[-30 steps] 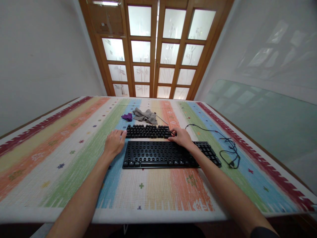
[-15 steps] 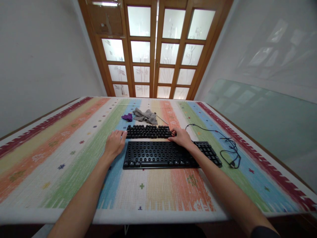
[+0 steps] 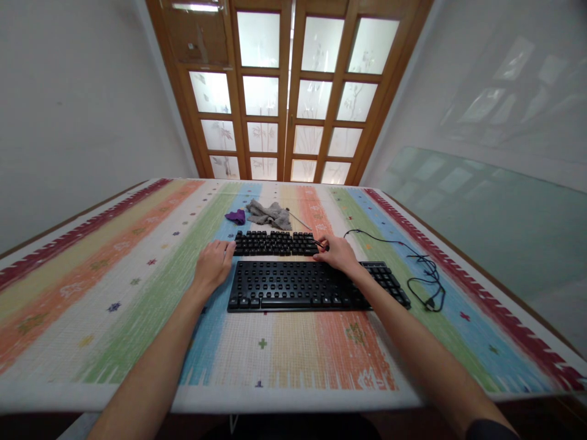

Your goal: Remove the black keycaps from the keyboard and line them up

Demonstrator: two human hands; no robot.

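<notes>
A black keyboard (image 3: pixel 293 286) lies across the striped tablecloth (image 3: pixel 114 293) in front of me. Just behind it sits a shorter black block of keys (image 3: pixel 275 242). My left hand (image 3: pixel 211 264) rests on the cloth with its fingers stretched out, the tips touching the left end of that block. My right hand (image 3: pixel 338 253) reaches over the keyboard's right part. Its thumb and fingers are pinched together at the right end of the key block, on a small dark thing I cannot make out.
A black cable (image 3: pixel 424 269) loops on the cloth right of the keyboard. Behind the key block lie a grey rag (image 3: pixel 270 214), a purple scrap (image 3: pixel 236 216) and a thin stick (image 3: pixel 300 220). Wooden glazed doors (image 3: pixel 284 91) stand beyond the table.
My right hand has edged slightly to the right at the end of the key block. The left hand and both keyboards have stayed where they were.
</notes>
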